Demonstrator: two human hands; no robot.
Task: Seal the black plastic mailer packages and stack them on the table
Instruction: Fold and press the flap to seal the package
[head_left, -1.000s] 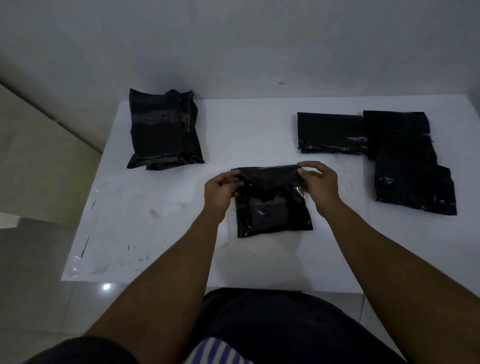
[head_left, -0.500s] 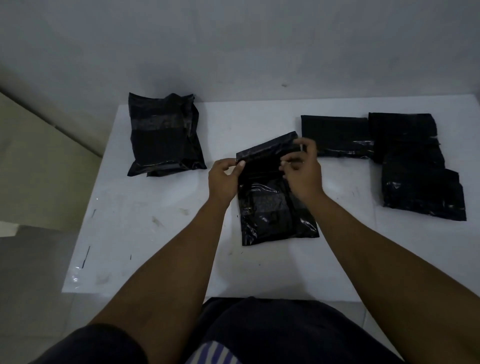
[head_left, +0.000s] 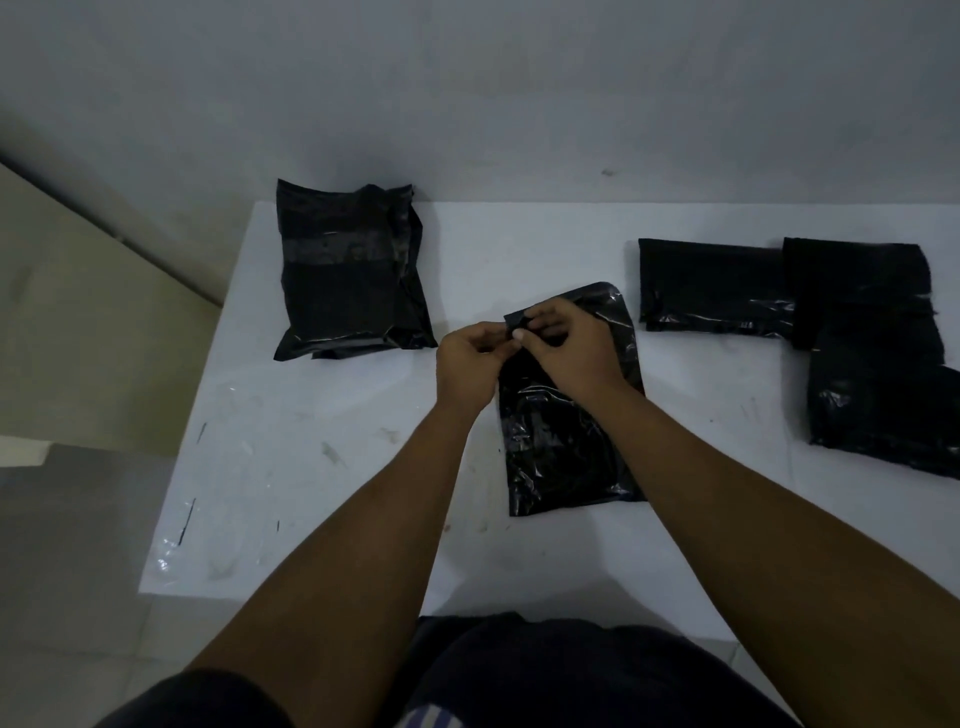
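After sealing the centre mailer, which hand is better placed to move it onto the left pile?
Likely left: the left hand holds the glossy black plastic mailer on the side nearest the pile of black mailers; the right hand would cross.

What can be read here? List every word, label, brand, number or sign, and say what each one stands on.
No text is readable in this view.
Centre mailer, pinched at its top corner by the left hand and right hand: plain black, no print.
Left pile: a dull grey band, no lettering visible.
Right mailers: plain black.
Table: scuffs and dark marks only, no writing.
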